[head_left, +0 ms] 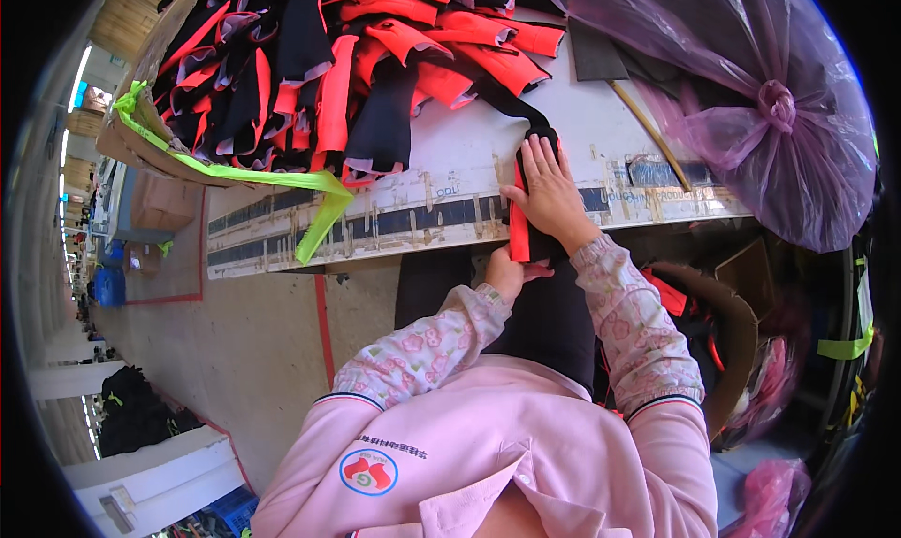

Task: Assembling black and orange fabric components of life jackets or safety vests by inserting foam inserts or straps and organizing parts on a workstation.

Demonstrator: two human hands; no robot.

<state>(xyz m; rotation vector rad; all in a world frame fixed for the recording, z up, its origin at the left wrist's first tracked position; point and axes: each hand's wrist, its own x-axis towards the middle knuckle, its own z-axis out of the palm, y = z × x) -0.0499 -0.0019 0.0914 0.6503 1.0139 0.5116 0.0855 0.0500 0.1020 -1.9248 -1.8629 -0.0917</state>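
Observation:
A black and orange fabric piece [519, 228] lies across the near edge of the white table [450, 176], its lower end hanging over. My right hand [549, 191] presses flat on its upper part, fingers stretched out and pointing away from me. Below the edge, my left hand [508, 273] is closed round the hanging end; part of its fingers is hidden behind the fabric. A black strap [507, 101] runs from the piece toward a heap of similar black and orange fabric pieces [333, 97] on the left and far side.
A knotted translucent purple plastic bag [779, 106] bulges over the table's right side, beside a thin wooden stick [652, 139]. Yellow-green tape [324, 219] hangs off the front edge at left. Under the table at right stands an open cardboard box [737, 341] with orange and black fabric.

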